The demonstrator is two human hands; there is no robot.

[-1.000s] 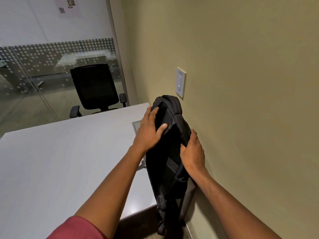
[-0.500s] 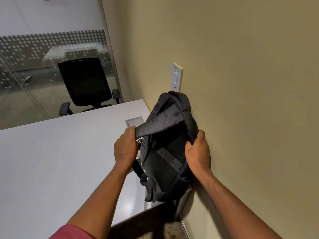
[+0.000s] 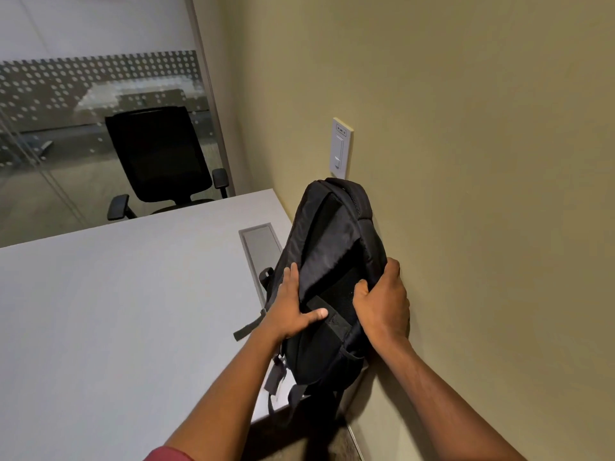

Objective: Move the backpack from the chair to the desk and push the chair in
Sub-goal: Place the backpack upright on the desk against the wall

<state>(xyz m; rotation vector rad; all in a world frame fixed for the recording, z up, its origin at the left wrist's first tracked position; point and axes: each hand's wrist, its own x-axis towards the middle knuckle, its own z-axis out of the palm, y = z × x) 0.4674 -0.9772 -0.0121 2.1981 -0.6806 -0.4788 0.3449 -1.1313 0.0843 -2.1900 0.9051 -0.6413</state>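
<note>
At the near right corner of the pale grey laminate desk (image 3: 116,311), hard against the olive-yellow painted wall (image 3: 466,194), I observe the black fabric backpack (image 3: 336,247) resting on the desktop, its top leaning toward the wall just below a white wall switch plate (image 3: 341,148). Its lower end overhangs the desk's near edge slightly, and loose black straps (image 3: 248,329) trail onto the desktop to its left. The left hand (image 3: 293,314) lies against the pack's left side, fingers spread flat along the fabric and thumb pressed across the back panel. The right hand (image 3: 382,304) is curled around the pack's right side, fingers wrapped between the pack and the wall, clamping the fabric. A recessed grey rectangular cable hatch (image 3: 258,247) sits in the desktop just beside the pack's left side, partly covered by it. Beyond the desk's far edge stands a black mesh-backed office chair with armrests (image 3: 159,154), well apart from the backpack, in front of a glass partition with a dotted frosted band (image 3: 83,81). A red sleeve (image 3: 169,454) shows at the bottom of the view.
</note>
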